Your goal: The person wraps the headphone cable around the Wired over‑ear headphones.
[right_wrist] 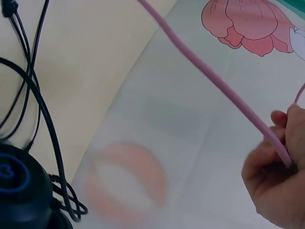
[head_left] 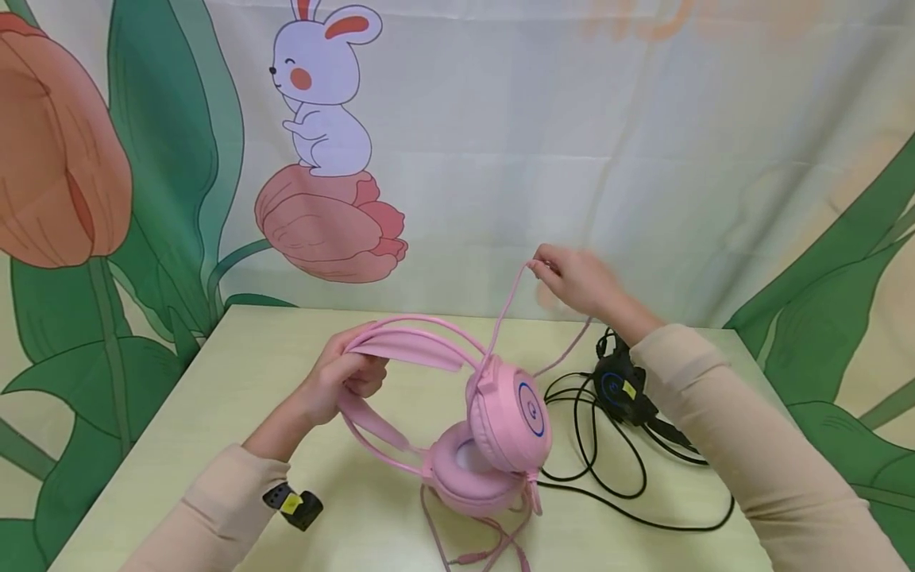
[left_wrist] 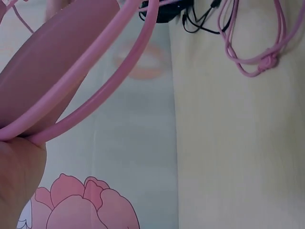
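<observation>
A pink headset (head_left: 525,417) is held tilted above the table, its two ear cups toward the right and front. My left hand (head_left: 341,373) grips the headband (head_left: 415,349) at its top, fingers curled round the band; the left wrist view shows the twin pink tubes (left_wrist: 95,71) close to the palm. Up at the back, my right hand (head_left: 577,278) pinches the pink cable (head_left: 509,306), which rises from an ear cup and loops down behind. In the right wrist view the cable (right_wrist: 214,78) runs into the curled fingers. More pink cord (head_left: 493,548) hangs below the cups.
A black headset (head_left: 622,389) lies on the right of the table (head_left: 214,445), its black cable (head_left: 643,477) looped loosely in front. Behind the table hangs a printed curtain (head_left: 486,159) with a rabbit and tulips. A black band (head_left: 295,504) sits at the left wrist.
</observation>
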Motion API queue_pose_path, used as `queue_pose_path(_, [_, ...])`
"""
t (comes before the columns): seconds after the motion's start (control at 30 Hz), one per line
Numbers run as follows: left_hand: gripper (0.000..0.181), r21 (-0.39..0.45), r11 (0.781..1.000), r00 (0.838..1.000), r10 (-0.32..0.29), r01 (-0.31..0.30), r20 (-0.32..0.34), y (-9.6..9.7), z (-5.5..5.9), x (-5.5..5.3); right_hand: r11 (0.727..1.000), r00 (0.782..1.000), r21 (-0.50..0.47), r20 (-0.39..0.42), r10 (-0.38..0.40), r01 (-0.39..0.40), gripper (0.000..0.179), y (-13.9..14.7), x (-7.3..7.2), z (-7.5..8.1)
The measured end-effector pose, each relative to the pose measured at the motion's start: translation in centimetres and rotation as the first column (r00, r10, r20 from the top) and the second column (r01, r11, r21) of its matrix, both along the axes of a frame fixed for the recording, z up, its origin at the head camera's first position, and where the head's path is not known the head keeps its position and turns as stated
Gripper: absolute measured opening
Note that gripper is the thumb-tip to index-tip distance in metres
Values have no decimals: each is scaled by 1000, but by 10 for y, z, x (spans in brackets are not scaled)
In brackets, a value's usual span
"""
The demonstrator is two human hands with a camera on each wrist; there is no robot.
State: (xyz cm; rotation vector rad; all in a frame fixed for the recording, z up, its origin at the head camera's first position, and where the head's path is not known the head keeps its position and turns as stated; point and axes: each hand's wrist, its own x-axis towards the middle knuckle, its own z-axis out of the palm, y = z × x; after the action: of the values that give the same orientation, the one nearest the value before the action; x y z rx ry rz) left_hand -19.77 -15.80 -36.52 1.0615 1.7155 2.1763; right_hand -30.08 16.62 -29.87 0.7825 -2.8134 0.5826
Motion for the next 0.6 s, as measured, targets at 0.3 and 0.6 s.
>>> queue_pose_path(0.3, [13,75,996,998,-52,50,27,9,3,1,947,884,-322,442,149,2,28,-1,1,-26])
queue_pose_path(0.6, [21,227,972,993,-88,68,77,16,5,-2,949,864,-306,456,214,-74,25,-5,16,-41])
